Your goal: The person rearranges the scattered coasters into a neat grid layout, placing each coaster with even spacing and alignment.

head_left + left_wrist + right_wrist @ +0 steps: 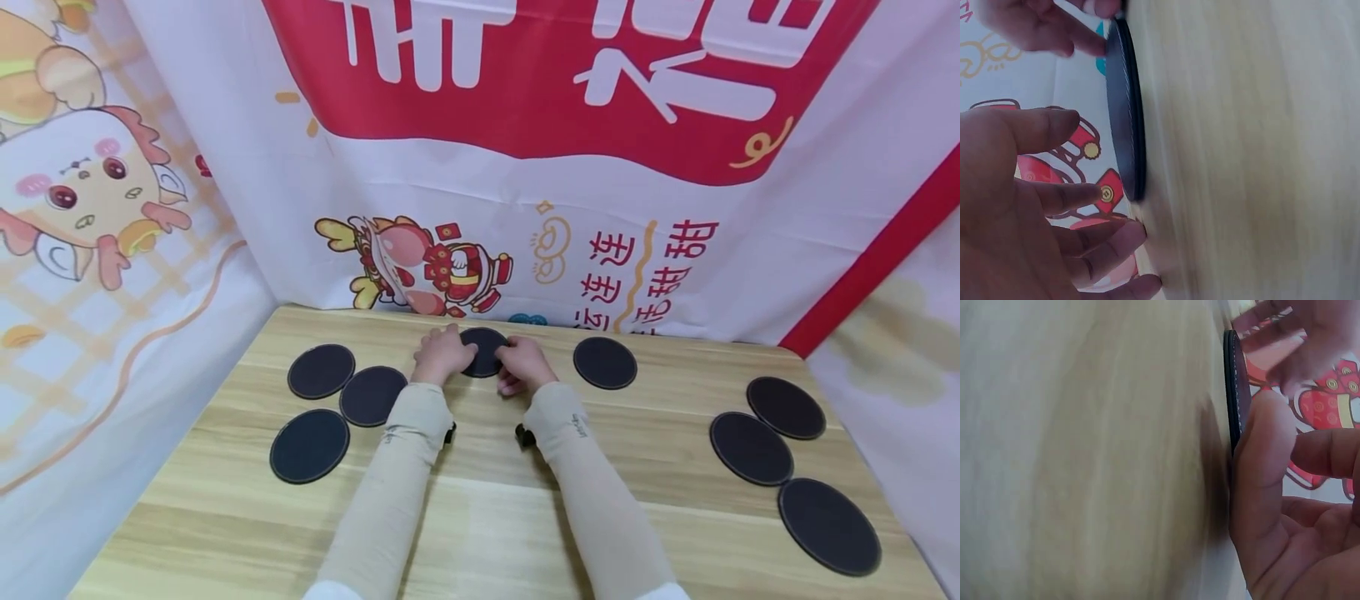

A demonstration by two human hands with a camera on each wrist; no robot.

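A round black coaster (484, 353) with a stitched rim lies near the back edge of the wooden table, between both hands. Its side shows two dark layers in the left wrist view. My left hand (444, 357) is at its left edge, and the thumb (1054, 128) extends over it with the other fingers spread. At the right edge, my right hand (527, 363) has its thumb (1269, 434) straight along the rim. The right fingers are loosely bent beside that thumb, which partly hides the coaster in the right wrist view.
Three black coasters (310, 446) are grouped on the left of the table (480, 533). Another coaster (605, 362) lies to the right of my right hand, and three more coasters (828, 526) are at the far right. A printed curtain (480, 183) hangs directly behind the table.
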